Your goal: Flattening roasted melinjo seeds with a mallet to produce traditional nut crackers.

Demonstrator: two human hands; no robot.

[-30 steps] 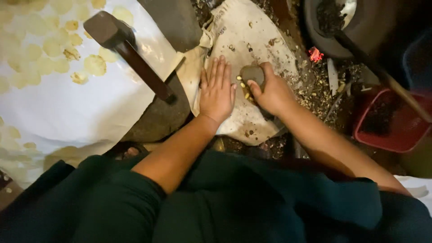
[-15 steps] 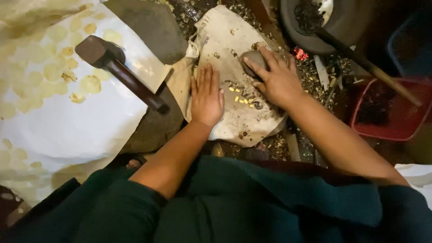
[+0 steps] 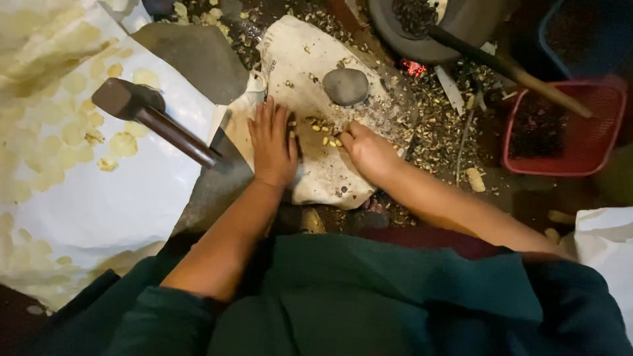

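White sheet [image 3: 132, 198]: lying at far left, carrying pale yellow flattened flakes [image 3: 123, 143] scattered over its upper part.

Hammer [image 3: 155, 118]: dark head and handle, resting slantwise across the sheet's right edge, well apart from both hands.

Flat grey stone slab [image 3: 198, 59]: lying above the hammer, beside the cloth.

Left hand [image 3: 272, 145]: lying palm-down on the stained white cloth [image 3: 316, 178], forearm running straight up from the lap, fingers extended and slightly spread, holding nothing.

Small yellow kernels [image 3: 326, 135]: sitting on the cloth between the two hands, just beside the right fingertips.

Right hand [image 3: 369, 153]: reaching in from the right, forearm angled across, fingers curling together with tips touching the cloth at the kernels; whether they are pinching one cannot be told.

Rounded grey stone [image 3: 345, 86]: resting on the cloth above the kernels, apart from both hands.

Husk debris [image 3: 435, 125]: littering the ground right of the cloth.

Dark pan [image 3: 428, 26]: sitting at top, long handle pointing right.

Red basket [image 3: 560, 128]: standing at far right.
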